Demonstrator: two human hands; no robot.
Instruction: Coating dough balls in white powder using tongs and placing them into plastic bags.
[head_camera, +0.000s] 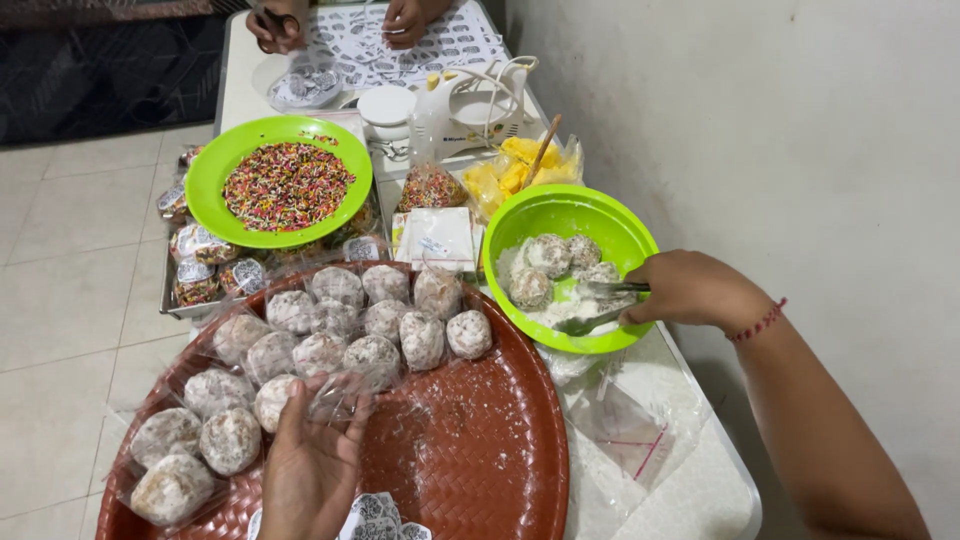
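Crowded table; right hand with tongs at green bowl's rim.

Bare tray right; wrapped balls left

Clear-wrapped sweets on brown tray; white label sheet at table's far end
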